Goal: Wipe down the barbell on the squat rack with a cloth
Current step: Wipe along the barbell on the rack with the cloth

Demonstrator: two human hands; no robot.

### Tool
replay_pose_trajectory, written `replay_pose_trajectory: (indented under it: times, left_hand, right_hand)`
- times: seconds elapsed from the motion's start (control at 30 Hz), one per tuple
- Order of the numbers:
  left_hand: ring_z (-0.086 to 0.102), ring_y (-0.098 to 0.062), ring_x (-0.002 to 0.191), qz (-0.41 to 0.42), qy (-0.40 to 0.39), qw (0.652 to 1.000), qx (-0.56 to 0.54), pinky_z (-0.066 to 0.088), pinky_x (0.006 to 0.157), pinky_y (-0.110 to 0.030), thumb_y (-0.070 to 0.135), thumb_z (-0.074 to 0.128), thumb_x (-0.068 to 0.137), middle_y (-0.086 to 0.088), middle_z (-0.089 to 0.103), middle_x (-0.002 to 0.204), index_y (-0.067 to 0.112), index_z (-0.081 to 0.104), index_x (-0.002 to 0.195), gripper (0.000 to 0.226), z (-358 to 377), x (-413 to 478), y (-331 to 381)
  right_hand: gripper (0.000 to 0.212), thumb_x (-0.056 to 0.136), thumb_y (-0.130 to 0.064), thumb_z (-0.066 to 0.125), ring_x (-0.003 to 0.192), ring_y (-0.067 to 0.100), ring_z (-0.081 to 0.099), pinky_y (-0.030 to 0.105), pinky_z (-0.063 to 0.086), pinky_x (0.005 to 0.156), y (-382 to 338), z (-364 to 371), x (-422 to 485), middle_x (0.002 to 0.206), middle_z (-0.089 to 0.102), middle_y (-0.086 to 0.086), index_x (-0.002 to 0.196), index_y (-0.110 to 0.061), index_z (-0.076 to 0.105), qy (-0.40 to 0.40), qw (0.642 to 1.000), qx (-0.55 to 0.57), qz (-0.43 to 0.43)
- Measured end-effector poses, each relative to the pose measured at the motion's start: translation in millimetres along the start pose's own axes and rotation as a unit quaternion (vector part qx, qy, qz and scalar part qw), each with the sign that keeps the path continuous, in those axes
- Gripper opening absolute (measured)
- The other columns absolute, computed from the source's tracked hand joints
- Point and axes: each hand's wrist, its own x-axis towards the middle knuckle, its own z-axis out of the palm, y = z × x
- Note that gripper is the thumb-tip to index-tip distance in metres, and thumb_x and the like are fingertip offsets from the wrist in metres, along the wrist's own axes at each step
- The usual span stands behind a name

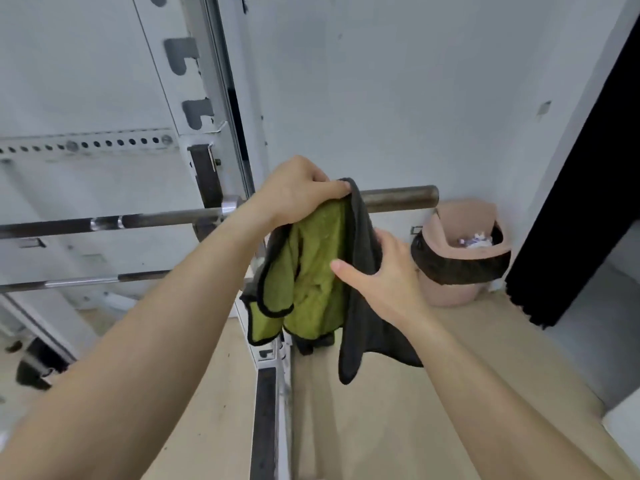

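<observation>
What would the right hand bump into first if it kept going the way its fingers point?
The right hand already touches the cloth. Pushing on up and leftward, it would likely press the cloth against the barbell sleeve, though depth is unclear.

Pretty bright and even here, soft cool daylight-ish tone, no harsh shadows anywhere on the pale grey wall (pixel 398 98). Wide-angle lens bends things hard: the white steel rack upright (pixel 194 81) leans and the edges stretch. Whole frame is a bit soft and smeary, forearms near the bottom corners especially. The black curtain (pixel 588 202) on the right is just a dark blob, zero detail.
</observation>
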Motion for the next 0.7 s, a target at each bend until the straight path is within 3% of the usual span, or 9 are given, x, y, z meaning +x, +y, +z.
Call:
replay_pose_trajectory:
  times: [0.1, 0.2, 0.33, 0.43, 0.47, 0.5, 0.57, 0.63, 0.7]
  left_hand:
    - [0.04, -0.018, 0.057, -0.006, -0.035, 0.998, 0.057, 0.031, 0.053, -0.028, 0.043, 0.066, 0.088, -0.008, 0.04, 0.062, -0.007, 0.055, 0.066, 0.056, 8.2, -3.9, 25.4]
    - [0.037, -0.019, 0.058, -0.013, -0.045, 0.996, 0.08, 0.03, 0.055, -0.028, 0.044, 0.069, 0.085, -0.008, 0.036, 0.062, -0.005, 0.051, 0.064, 0.056, 6.0, -8.7, 29.6]
    - [0.047, -0.02, 0.061, -0.054, -0.08, 0.995, 0.003, 0.039, 0.064, -0.031, 0.047, 0.076, 0.078, -0.01, 0.046, 0.065, -0.009, 0.059, 0.075, 0.058, 0.2, -16.0, 17.6]
    - [0.068, -0.021, 0.071, -0.067, -0.108, 0.991, -0.042, 0.055, 0.073, -0.033, 0.031, 0.079, 0.079, -0.004, 0.068, 0.073, 0.008, 0.073, 0.078, 0.024, -7.4, -17.3, 5.1]
    - [0.071, -0.022, 0.074, -0.068, -0.117, 0.989, -0.057, 0.058, 0.073, -0.035, 0.021, 0.078, 0.081, -0.003, 0.071, 0.076, 0.015, 0.074, 0.079, 0.008, -11.6, -17.4, 0.2]
    - [0.072, -0.023, 0.077, -0.066, -0.119, 0.989, -0.066, 0.059, 0.072, -0.036, 0.012, 0.076, 0.083, -0.002, 0.072, 0.079, 0.019, 0.073, 0.081, 0.008, -16.8, -16.3, -6.9]
    - [0.072, -0.03, 0.082, -0.07, -0.094, 0.992, -0.053, 0.061, 0.073, -0.04, 0.003, 0.071, 0.084, -0.003, 0.073, 0.085, 0.02, 0.07, 0.09, 0.018, -28.4, -11.8, -25.5]
    - [0.071, -0.037, 0.089, -0.077, -0.036, 0.996, -0.029, 0.061, 0.08, -0.053, 0.009, 0.071, 0.083, -0.004, 0.074, 0.092, 0.023, 0.068, 0.095, 0.018, -37.4, -1.9, -44.4]
    - [0.069, -0.03, 0.092, -0.081, 0.041, 0.996, 0.0, 0.058, 0.082, -0.043, 0.016, 0.071, 0.085, -0.001, 0.072, 0.092, 0.026, 0.067, 0.092, 0.013, -40.4, 13.5, -62.0]
  right_hand:
    - [0.035, 0.079, -0.05, 0.069, 0.092, 0.007, 0.061, 0.036, 0.055, 0.078, -14.3, -10.2, 5.7, 0.105, 0.06, -0.009, 0.106, -0.031, 0.059, 0.043, 0.998, 0.009, -0.052]
    - [0.011, 0.084, -0.021, 0.064, 0.078, 0.014, 0.064, 0.034, 0.055, 0.07, -1.5, -13.6, 12.2, 0.089, 0.067, -0.004, 0.094, -0.023, 0.065, 0.004, 0.997, -0.047, -0.063]
    - [0.012, 0.085, -0.013, 0.06, 0.066, 0.018, 0.061, 0.027, 0.043, 0.055, 30.0, -2.1, 15.3, 0.069, 0.066, -0.003, 0.076, -0.016, 0.066, -0.043, 0.997, -0.065, -0.009]
    - [0.027, 0.094, -0.016, 0.049, 0.061, 0.022, 0.058, 0.031, 0.04, 0.058, 54.7, -0.7, 24.7, 0.062, 0.062, 0.002, 0.072, -0.005, 0.06, -0.113, 0.991, -0.02, 0.068]
    - [0.032, 0.097, -0.021, 0.047, 0.064, 0.024, 0.062, 0.034, 0.044, 0.062, 62.0, -1.3, 29.4, 0.066, 0.065, 0.007, 0.076, -0.002, 0.061, -0.13, 0.988, -0.001, 0.088]
    - [0.037, 0.1, -0.027, 0.047, 0.071, 0.027, 0.066, 0.037, 0.048, 0.068, 65.6, -3.5, 33.9, 0.073, 0.07, 0.011, 0.082, 0.0, 0.064, -0.131, 0.985, 0.024, 0.109]
    - [0.043, 0.103, -0.036, 0.049, 0.081, 0.03, 0.069, 0.038, 0.051, 0.075, 62.3, -10.4, 46.5, 0.085, 0.073, 0.015, 0.09, 0.0, 0.068, -0.088, 0.98, 0.104, 0.143]
    - [0.035, 0.101, -0.034, 0.053, 0.087, 0.03, 0.07, 0.04, 0.054, 0.079, 43.6, -18.5, 68.4, 0.092, 0.075, 0.014, 0.093, -0.005, 0.071, -0.026, 0.97, 0.198, 0.141]
    - [0.025, 0.097, -0.028, 0.058, 0.086, 0.023, 0.068, 0.036, 0.053, 0.078, 13.3, -28.9, 97.6, 0.09, 0.073, 0.007, 0.091, -0.009, 0.073, 0.01, 0.956, 0.267, 0.118]
